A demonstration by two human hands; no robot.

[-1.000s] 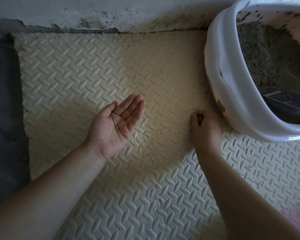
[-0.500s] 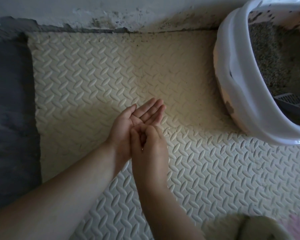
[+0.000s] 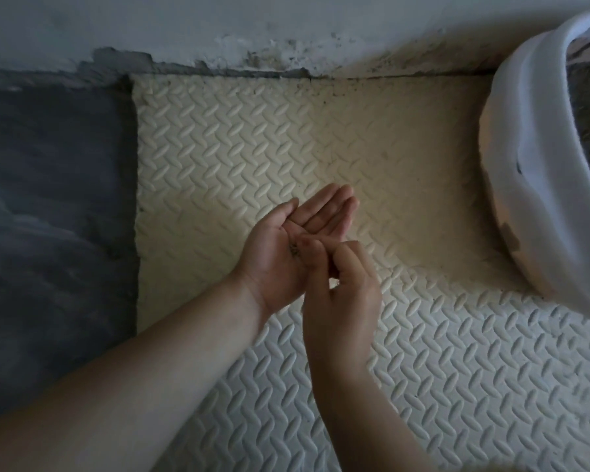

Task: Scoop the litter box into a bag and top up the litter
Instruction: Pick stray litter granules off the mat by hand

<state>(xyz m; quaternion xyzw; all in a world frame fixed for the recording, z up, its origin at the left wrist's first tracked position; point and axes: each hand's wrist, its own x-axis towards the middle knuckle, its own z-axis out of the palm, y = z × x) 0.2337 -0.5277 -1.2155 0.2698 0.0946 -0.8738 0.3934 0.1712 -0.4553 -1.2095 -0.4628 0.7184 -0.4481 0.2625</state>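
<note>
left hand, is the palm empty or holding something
Not empty. The left hand lies palm up, fingers straight, with a small cluster of dark grains on the palm; the right hand curls its fingers beside them.

Just the one head cam, aimed steeply down, close above the left grip (image 3: 280,257) and right grip (image 3: 343,294); mat (image 3: 252,148) underneath, litter box (image 3: 532,172) off right.

The left hand (image 3: 286,257) is held palm up and slightly cupped, its fingers (image 3: 327,212) straight and together. The right hand (image 3: 344,294) is turned back-up beside it, its curled fingertips (image 3: 309,248) set onto the left palm; whether anything is pinched between them cannot be made out.
</note>
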